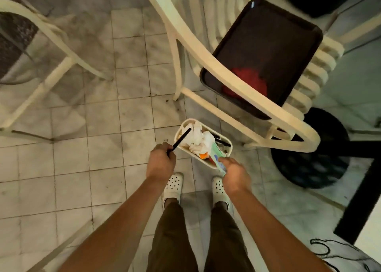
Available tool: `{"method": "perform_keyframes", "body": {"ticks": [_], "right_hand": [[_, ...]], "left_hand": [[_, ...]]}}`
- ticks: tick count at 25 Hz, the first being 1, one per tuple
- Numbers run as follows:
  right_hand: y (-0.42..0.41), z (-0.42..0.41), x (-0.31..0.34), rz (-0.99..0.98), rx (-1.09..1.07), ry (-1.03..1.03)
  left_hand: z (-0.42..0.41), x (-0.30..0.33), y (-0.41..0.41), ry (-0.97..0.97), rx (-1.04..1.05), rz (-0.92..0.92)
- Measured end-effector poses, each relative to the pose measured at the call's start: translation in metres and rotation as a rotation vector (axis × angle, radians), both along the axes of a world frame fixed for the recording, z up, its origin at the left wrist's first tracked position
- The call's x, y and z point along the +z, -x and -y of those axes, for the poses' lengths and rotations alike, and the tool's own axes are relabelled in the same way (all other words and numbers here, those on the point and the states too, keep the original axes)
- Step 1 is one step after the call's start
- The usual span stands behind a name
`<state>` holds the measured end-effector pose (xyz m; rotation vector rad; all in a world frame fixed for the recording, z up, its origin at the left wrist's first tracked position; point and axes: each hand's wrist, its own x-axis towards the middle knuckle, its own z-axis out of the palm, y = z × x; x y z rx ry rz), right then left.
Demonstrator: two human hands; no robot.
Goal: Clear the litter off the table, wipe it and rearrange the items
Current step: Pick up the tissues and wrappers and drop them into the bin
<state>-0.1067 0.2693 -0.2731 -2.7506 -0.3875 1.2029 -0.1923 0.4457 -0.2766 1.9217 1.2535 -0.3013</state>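
Note:
A small cream bin (179, 129) stands on the tiled floor in front of my feet. It is stuffed with crumpled white tissues (196, 137), an orange scrap and dark straws. My left hand (161, 160) grips a black straw (181, 139) whose far end reaches over the bin's rim. My right hand (235, 173) holds a green and blue carton (218, 158) that is tilted into the bin. A dark tray (266, 51) with a red cloth (246, 82) on it lies on the seat of a cream chair (243, 94).
A second cream chair (41, 36) stands at the left. A black round table base (315, 150) and a dark table leg (358, 199) are at the right, close behind the bin. My white clogs (173, 184) are on the tiles.

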Motion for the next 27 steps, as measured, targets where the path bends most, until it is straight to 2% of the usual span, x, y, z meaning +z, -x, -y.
{"method": "perform_keyframes", "body": {"ticks": [5,10,14,18,20,22,24,27], "right_hand": [[-0.006,-0.023,-0.062,0.028,0.139,0.080],[-0.010,-0.034,-0.130,0.014,0.327,0.200],[-0.019,-0.042,-0.179,0.053,0.360,0.278],[-0.032,-0.048,-0.230,-0.026,0.355,0.219],[-0.038,-0.044,-0.252,-0.167,0.300,0.197],[-0.039,-0.039,-0.266,-0.273,0.240,0.174],[-0.037,-0.034,-0.265,-0.248,0.179,0.089],[-0.026,-0.024,-0.240,-0.053,0.012,-0.097]], "left_hand": [[-0.032,-0.048,-0.034,-0.076,-0.218,0.004],[-0.036,-0.116,-0.067,-0.130,-0.519,-0.141],[-0.029,-0.177,-0.094,-0.138,-0.622,-0.196],[-0.014,-0.229,-0.109,-0.116,-0.635,-0.157],[-0.008,-0.250,-0.115,-0.105,-0.633,-0.125],[-0.005,-0.264,-0.116,0.008,-0.586,-0.109],[-0.006,-0.264,-0.109,0.123,-0.477,-0.078],[-0.007,-0.239,-0.088,0.019,-0.386,-0.061]]}}
